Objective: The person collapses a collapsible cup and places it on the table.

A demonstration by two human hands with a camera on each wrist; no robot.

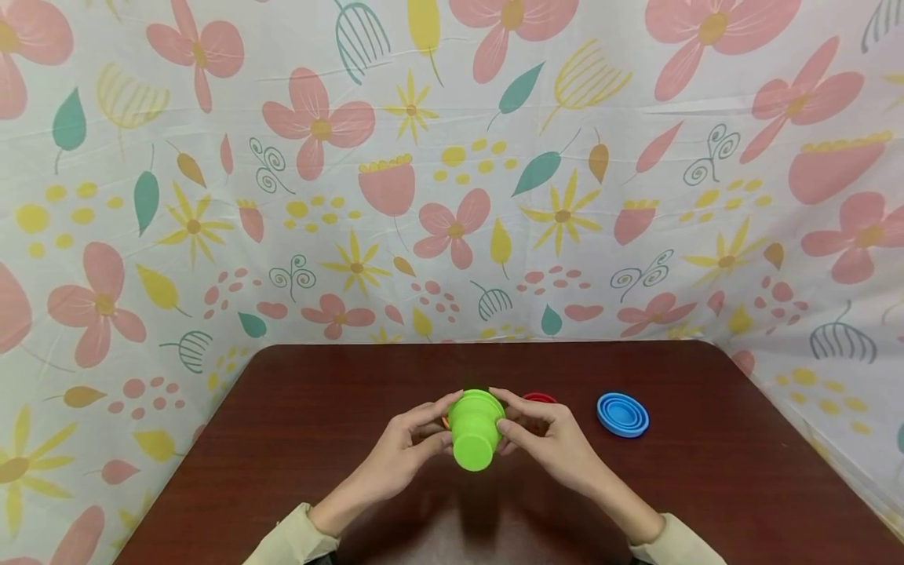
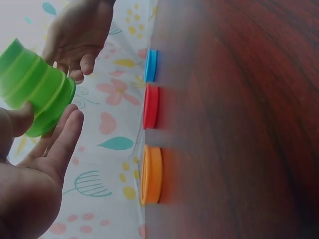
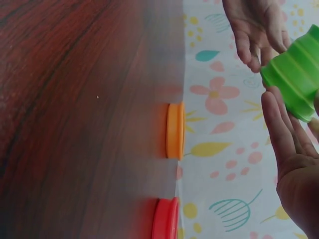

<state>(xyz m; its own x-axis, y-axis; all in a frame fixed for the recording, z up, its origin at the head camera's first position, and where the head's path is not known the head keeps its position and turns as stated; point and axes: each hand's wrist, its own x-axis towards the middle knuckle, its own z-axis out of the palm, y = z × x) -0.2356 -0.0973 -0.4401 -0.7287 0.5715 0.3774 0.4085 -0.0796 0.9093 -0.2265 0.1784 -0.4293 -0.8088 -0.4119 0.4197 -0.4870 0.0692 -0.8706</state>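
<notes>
A bright green collapsible cup (image 1: 475, 428), pulled out to its stepped full height, is held above the table between both hands. It is tilted, with its narrow base facing me and its wide rim away. My left hand (image 1: 399, 455) grips the cup's left side, thumb near the body and fingers at the rim. On the opposite side my right hand (image 1: 558, 447) holds it in the same way. Both wrist views show the ribbed green wall (image 2: 37, 89) between the hands. The inside of the cup is hidden.
On the dark wooden table (image 1: 318, 384) lie a flattened blue collapsible cup (image 1: 623, 414) to the right, a red one (image 1: 540, 398) partly behind my right hand, and an orange one (image 2: 151, 175) mostly hidden in the head view. A flower-patterned cloth (image 1: 452, 157) hangs behind.
</notes>
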